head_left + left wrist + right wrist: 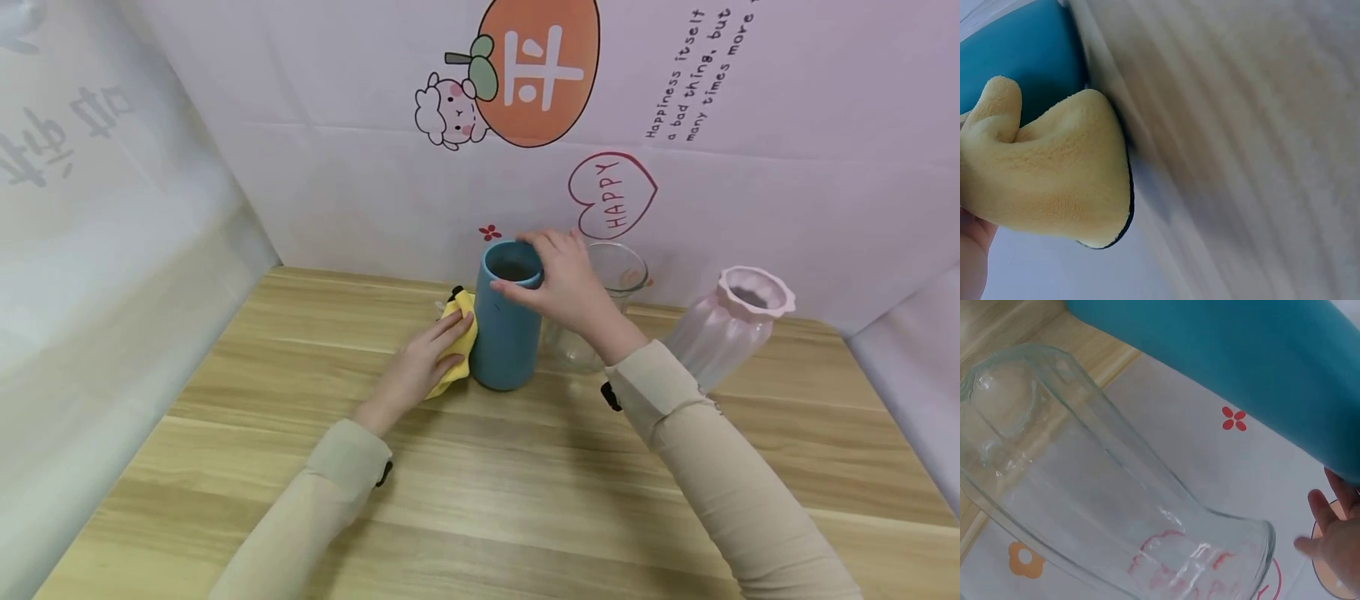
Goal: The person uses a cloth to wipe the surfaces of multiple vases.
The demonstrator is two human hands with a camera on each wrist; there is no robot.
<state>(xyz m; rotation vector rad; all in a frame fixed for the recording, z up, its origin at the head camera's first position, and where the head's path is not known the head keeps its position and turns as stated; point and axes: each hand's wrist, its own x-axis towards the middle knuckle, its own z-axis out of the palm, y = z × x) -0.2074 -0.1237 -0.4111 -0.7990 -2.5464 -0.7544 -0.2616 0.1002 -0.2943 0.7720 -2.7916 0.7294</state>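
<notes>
Head, blue vase: blue vase [504,337] upright on wooden table [487,508], between the hands.
Head, left hand: left hand [416,367] holds yellow cloth [464,343] against vase's left side, fingers only slightly bent.
Head, right hand: right hand [566,283] part-open across vase rim, thumb in front, gripping it.
Head, right side: glass vase [576,354] just beside; pink vase [716,333] further right.
Left wrist, cloth: bunched, touching blue wall; fingers mostly hidden.
Right wrist, fingertips: at blue vase's end; glass vase near.

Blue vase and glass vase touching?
Apart. The right wrist view shows table and backdrop between the blue vase and glass vase along their visible lengths.
</notes>
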